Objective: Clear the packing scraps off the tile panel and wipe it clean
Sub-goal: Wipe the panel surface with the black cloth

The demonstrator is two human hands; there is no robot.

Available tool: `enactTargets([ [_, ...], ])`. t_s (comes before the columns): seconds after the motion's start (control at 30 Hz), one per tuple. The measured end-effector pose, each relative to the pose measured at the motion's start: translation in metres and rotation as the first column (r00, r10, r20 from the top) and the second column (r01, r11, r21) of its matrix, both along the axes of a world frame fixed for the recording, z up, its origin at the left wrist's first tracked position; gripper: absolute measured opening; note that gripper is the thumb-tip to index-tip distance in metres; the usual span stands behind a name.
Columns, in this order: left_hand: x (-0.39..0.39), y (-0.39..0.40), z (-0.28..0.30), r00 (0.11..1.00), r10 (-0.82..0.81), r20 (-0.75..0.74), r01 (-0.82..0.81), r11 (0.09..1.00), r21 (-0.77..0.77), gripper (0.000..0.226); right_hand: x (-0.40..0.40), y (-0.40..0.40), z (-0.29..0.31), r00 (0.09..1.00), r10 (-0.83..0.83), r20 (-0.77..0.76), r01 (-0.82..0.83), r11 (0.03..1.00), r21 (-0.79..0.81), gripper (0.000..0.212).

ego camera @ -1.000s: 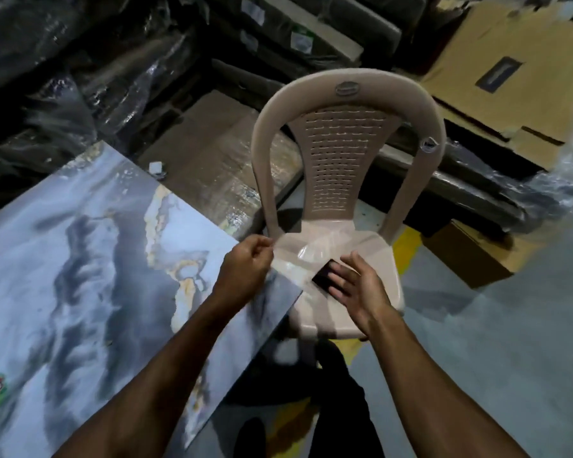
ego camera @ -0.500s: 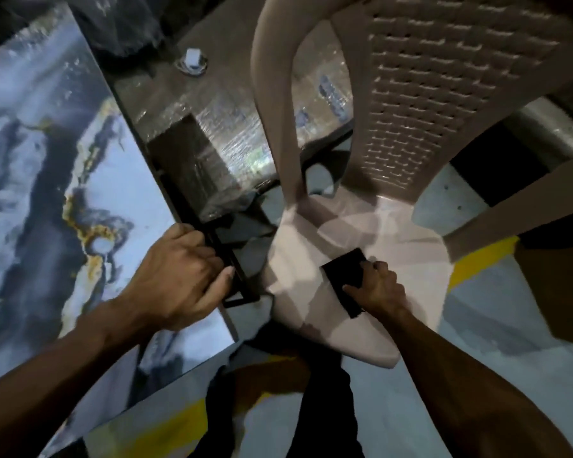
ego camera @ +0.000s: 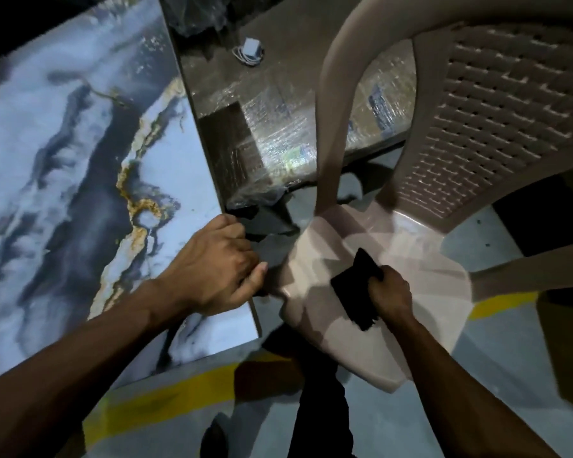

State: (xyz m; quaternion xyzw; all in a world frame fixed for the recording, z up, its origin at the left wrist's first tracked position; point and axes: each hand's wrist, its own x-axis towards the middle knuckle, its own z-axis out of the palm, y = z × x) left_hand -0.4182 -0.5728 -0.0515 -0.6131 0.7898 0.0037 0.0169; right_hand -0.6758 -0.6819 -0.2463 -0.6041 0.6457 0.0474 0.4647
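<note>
Little has shifted: the right hand (ego camera: 389, 289) still grips the black wiping pad (ego camera: 356, 289) on the beige plastic chair seat (ego camera: 411, 259) — ready for wiping — while the left hand (ego camera: 219, 262), at nine o'clock from it, curls over the marbled blue-grey tile panel (ego camera: 63, 160) edge, perhaps steadying it.

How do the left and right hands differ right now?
The left hand sits at the edge of the tile panel, fingers curled at its rim; the right hand is over the plastic chair seat. The right hand grips a black cloth; what the left hand holds, if anything, can't be told. Both are curled, knuckles up.
</note>
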Motion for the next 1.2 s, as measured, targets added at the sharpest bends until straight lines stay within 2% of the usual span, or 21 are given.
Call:
enactTargets([
  [0.13,-0.006,0.003,0.007,0.989,0.081,-0.120,-0.077,0.996,0.037,0.036,0.020,-0.001,0.088,0.967,-0.128,0.221,0.155,0.982,-0.110,0.021],
  [0.2,-0.014,0.015,0.017,0.939,0.181,-0.293,-0.176,0.983,0.043,0.032,0.031,0.008,0.145,0.924,-0.147,0.354,0.216,0.963,-0.164,0.016],
  [0.23,-0.019,0.023,0.023,0.866,0.284,-0.412,-0.287,0.956,0.057,0.037,0.036,0.013,0.172,0.891,-0.150,0.428,0.247,0.952,-0.181,0.015],
  [0.3,-0.026,0.043,0.047,0.616,0.487,-0.619,-0.491,0.852,0.181,0.055,0.048,0.030,0.233,0.836,-0.101,0.540,0.261,0.937,-0.230,0.016],
  [0.37,-0.030,0.065,0.073,0.370,0.575,-0.730,-0.553,0.767,0.324,0.069,0.061,0.049,0.285,0.792,0.012,0.611,0.204,0.937,-0.282,0.018],
  [0.47,-0.032,0.098,0.116,0.139,0.527,-0.838,-0.541,0.750,0.382,0.078,0.083,0.085,0.346,0.713,0.195,0.674,0.099,0.923,-0.372,0.017],
  [0.53,-0.027,0.123,0.144,-0.027,0.421,-0.907,-0.476,0.792,0.382,0.063,0.101,0.116,0.381,0.671,0.277,0.687,0.035,0.915,-0.403,0.016],
  [0.6,-0.022,0.148,0.168,-0.130,0.334,-0.934,-0.427,0.831,0.357,0.045,0.119,0.148,0.405,0.647,0.378,0.662,-0.080,0.897,-0.434,0.024],
  [0.67,-0.010,0.184,0.186,-0.176,0.279,-0.944,-0.402,0.855,0.328,0.044,0.139,0.185,0.422,0.636,0.491,0.596,-0.175,0.843,-0.508,0.032],
  [0.77,0.016,0.243,0.196,-0.211,0.231,-0.950,-0.337,0.895,0.292,0.079,0.164,0.237,0.430,0.626,0.595,0.504,-0.237,0.761,-0.604,0.030],
  [0.8,0.026,0.263,0.196,-0.193,0.238,-0.952,-0.321,0.901,0.290,0.078,0.173,0.255,0.430,0.629,0.605,0.488,-0.236,0.747,-0.622,0.028],
  [0.87,0.046,0.297,0.190,-0.127,0.256,-0.958,-0.358,0.889,0.285,0.054,0.189,0.289,0.427,0.632,0.604,0.485,-0.238,0.747,-0.620,0.026],
  [0.97,0.077,0.341,0.184,-0.089,0.302,-0.949,-0.529,0.793,0.302,0.012,0.205,0.326,0.422,0.623,0.569,0.537,-0.234,0.790,-0.567,0.022],
  [1.03,0.101,0.369,0.186,-0.055,0.340,-0.939,-0.573,0.759,0.309,0.012,0.214,0.339,0.420,0.622,0.547,0.561,-0.208,0.806,-0.555,0.012],
  [1.1,0.128,0.395,0.190,-0.035,0.366,-0.930,-0.622,0.720,0.307,0.017,0.222,0.343,0.419,0.633,0.527,0.567,-0.184,0.813,-0.552,0.020],
  [1.2,0.166,0.430,0.199,-0.087,0.397,-0.914,-0.635,0.684,0.358,0.008,0.239,0.345,0.416,0.657,0.500,0.564,-0.174,0.829,-0.532,0.020],
])
